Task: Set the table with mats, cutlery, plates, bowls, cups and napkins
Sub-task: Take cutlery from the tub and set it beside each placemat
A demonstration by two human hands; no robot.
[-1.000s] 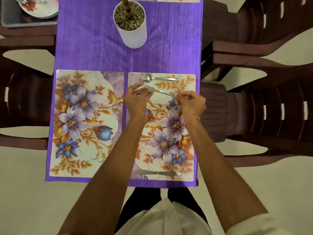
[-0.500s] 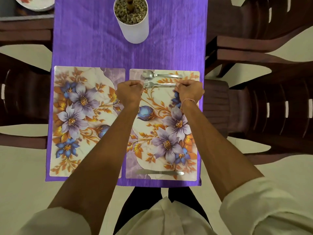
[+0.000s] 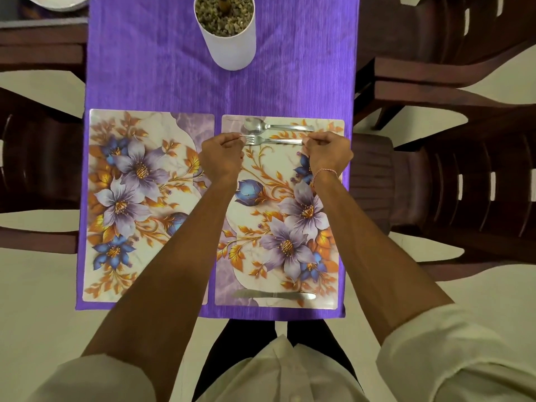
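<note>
Since the earlier frames, your hands have carried the silver metal fork [image 3: 271, 139] toward the far end of the mat and levelled it. It was raised and slanted; it now sits crosswise, parallel to the silver metal spoon [image 3: 275, 126] and just beside it on your side.

1. Left hand [image 3: 222, 156]: fingers curled, thumb and forefinger pinching the tine end.
2. Right hand [image 3: 326, 153]: fingers curled, pinching the handle end.
3. It cannot be told whether the fork already rests on the surface.

Both pieces lie over the far end of the right floral placemat [image 3: 261, 216], with the spoon close to its far edge. The fork's handle end stops short of the mat's right edge. A silver table knife [image 3: 274, 295] lies crosswise along the near edge of the same mat, well apart from the fork.

The left floral placemat [image 3: 139, 198] sits beside the right one, with a narrow strip of purple ribbed table cloth [image 3: 290, 68] between them. A broad band of this cloth separates the mats' far edges from the white cylindrical pot filled with gravel [image 3: 229, 39].

The right mat's outer edge runs near the cloth's right edge. A dark brown plastic chair [image 3: 464, 184] stands just past that edge, near your right hand.
</note>
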